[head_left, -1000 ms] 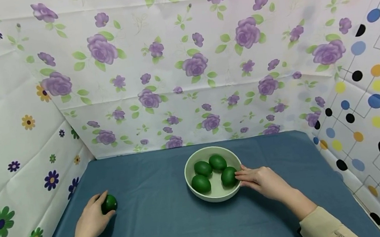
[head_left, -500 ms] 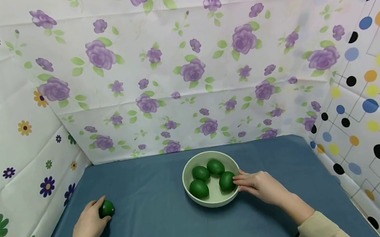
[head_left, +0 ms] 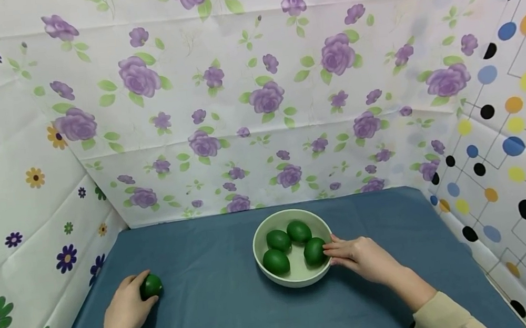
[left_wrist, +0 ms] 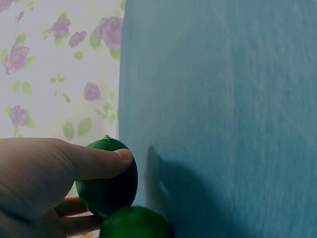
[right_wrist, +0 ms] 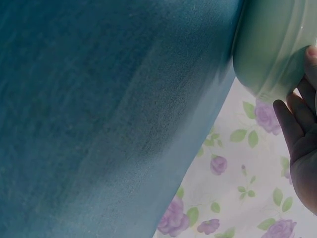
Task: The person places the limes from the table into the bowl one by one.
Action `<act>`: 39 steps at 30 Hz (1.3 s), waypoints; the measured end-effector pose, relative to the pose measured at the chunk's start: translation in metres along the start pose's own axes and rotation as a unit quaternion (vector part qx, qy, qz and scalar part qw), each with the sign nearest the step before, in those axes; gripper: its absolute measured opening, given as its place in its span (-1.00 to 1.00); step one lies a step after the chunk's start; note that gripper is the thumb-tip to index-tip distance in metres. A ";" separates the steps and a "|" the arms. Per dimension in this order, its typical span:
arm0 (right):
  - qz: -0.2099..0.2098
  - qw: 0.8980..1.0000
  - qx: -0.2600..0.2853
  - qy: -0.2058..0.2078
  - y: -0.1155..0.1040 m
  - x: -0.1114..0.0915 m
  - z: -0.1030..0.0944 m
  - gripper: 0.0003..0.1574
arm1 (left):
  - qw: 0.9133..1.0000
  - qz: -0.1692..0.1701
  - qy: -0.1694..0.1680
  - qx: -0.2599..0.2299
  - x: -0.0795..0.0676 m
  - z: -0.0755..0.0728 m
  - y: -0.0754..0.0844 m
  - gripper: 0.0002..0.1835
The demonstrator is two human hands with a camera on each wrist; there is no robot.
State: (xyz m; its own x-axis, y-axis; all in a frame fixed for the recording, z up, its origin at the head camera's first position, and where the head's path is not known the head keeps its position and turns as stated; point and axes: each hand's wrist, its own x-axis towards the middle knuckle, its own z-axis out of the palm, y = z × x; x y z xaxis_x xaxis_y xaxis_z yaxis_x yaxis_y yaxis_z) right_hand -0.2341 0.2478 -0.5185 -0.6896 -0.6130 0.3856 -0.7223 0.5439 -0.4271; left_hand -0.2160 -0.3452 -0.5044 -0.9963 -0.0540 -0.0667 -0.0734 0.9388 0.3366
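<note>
My left hand is at the left of the table and grips a dark green lime between thumb and fingers. In the left wrist view the thumb lies across this lime, its stem tip upward. A second lime shows at the bottom of that view, partly cut off. My right hand rests at the right side of a pale green bowl, with straight fingers reaching over its rim. Their tips overlap a lime inside. Several limes lie in the bowl.
A blue cloth covers the table. White hangings with purple flowers stand along the back edge. A flower-print sheet closes the left side and a dotted sheet the right.
The head view has shifted slightly. My left hand and its lime have moved a touch to the right since half a second ago. The right hand stays at the bowl.
</note>
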 end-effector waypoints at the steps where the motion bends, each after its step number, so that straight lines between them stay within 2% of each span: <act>1: -0.002 1.000 -0.001 0.001 0.000 0.000 0.000 -0.58 | 1.000 0.004 0.006 -0.002 -0.001 0.000 0.003 -0.17; 12: 0.014 1.000 0.001 -0.007 0.000 -0.001 -0.001 -0.58 | 0.996 0.060 0.061 -0.028 -0.009 0.006 0.034 -0.20; 18: 0.017 1.000 -0.002 -0.010 0.000 0.000 -0.002 -0.57 | 0.993 0.076 0.076 -0.038 -0.010 0.011 0.044 -0.21; 29: 0.013 1.000 -0.006 0.001 -0.001 -0.003 0.000 -0.57 | 0.987 0.107 0.111 -0.052 -0.016 0.020 0.074 -0.22; 39: 0.019 1.000 -0.002 -0.006 -0.002 -0.004 0.002 -0.55 | 0.979 0.141 0.122 -0.076 -0.020 0.034 0.095 -0.22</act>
State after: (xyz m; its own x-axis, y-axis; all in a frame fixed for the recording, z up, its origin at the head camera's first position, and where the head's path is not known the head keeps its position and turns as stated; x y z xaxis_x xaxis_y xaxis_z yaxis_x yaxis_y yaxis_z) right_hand -0.2296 0.2483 -0.5211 -0.7159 -0.5992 0.3585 -0.6958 0.5696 -0.4375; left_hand -0.2018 -0.2435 -0.5032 -0.9572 0.1031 0.2703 0.2196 0.8673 0.4467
